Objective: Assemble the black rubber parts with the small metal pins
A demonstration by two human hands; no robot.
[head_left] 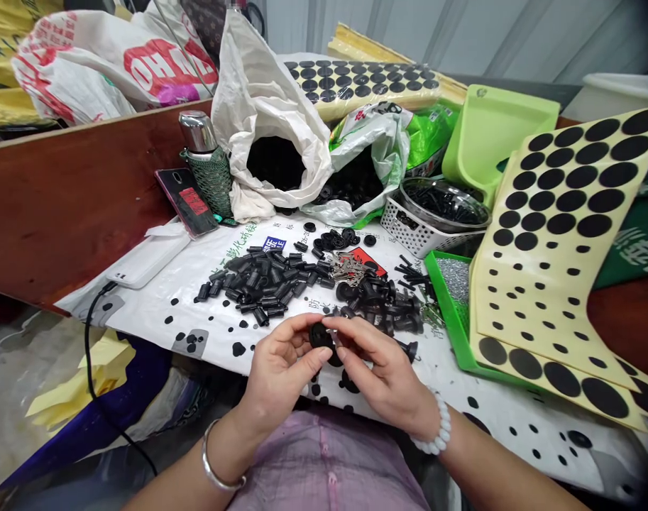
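Observation:
My left hand [286, 365] is closed on a round black plastic part [319, 336] above the table's front edge. Close against it, the fingers of my right hand [380, 365] are pinched together at the part's right side; what lies between them is too small to make out. Beyond my hands lies a heap of black cylindrical plastic pieces [265, 280]. Small silvery metal pieces [350, 268] sit to its right, with black knob-like parts [374, 294] just in front of them. Several black ring-shaped parts [341, 240] lie farther back.
At the right, sheets of round black stickers [555, 206] overhang a green tray [459, 348]. Behind stand a white basket [409, 226], an open white sack [281, 99] and a bottle [206, 167]. A phone [188, 202] leans at left, near a white power bank [150, 262] with a black cable.

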